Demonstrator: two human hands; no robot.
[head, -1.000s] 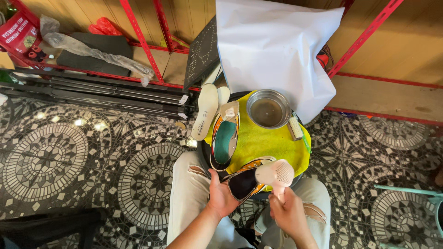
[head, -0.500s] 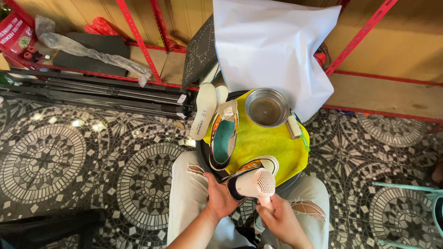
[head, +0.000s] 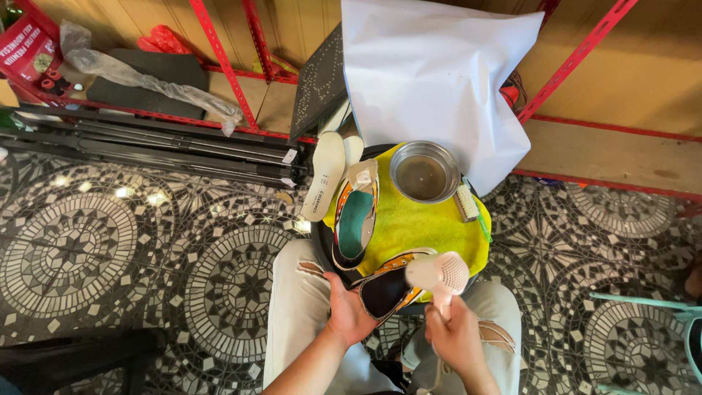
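My left hand [head: 346, 313] grips the heel of a dark sneaker with orange trim [head: 389, 287], tilted on its side at the near edge of a yellow cloth [head: 424, 223]. My right hand [head: 457, 338] holds the handle of a pale pink hair dryer [head: 441, 274], whose round grille sits just right of the shoe's opening. A second matching sneaker [head: 355, 218] with a teal lining lies on the cloth's left side. Behind it stand a metal bowl [head: 424, 172] and a small brush [head: 466, 202].
The cloth covers a round black stool [head: 322, 238] between my knees. Two white insoles [head: 324, 175] lean off its far left edge. A white sheet [head: 431, 73] hangs behind. Red metal shelving [head: 227, 66] and black tripod legs [head: 146, 143] lie at left; a teal chair [head: 658, 307] stands at right.
The hair dryer swung round in my right hand and now sits slightly higher and to the right of the shoe. My left hand kept hold of the sneaker.
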